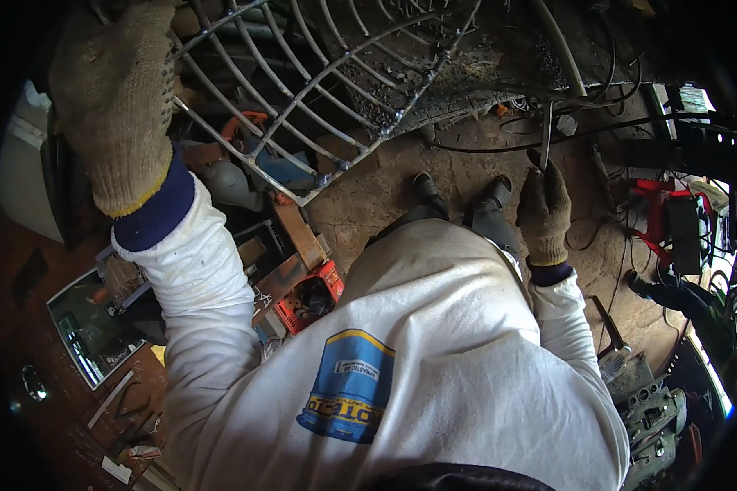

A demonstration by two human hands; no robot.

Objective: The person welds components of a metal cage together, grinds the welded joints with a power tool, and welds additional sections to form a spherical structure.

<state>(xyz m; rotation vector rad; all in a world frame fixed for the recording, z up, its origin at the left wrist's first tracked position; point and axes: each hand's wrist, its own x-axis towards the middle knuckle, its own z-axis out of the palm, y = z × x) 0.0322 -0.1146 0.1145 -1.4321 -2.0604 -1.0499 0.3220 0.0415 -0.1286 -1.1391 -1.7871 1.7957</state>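
Gripping a rod [547,132] at two o'clock, right hand [544,210]; left hand [116,106], ten o'clock, by grille [293,104], can't tell its grip

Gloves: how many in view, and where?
2. Left glove is at the grille's left side; right glove is around a thin bar. A person at the right edge shows no clear hands, so more may be hidden.
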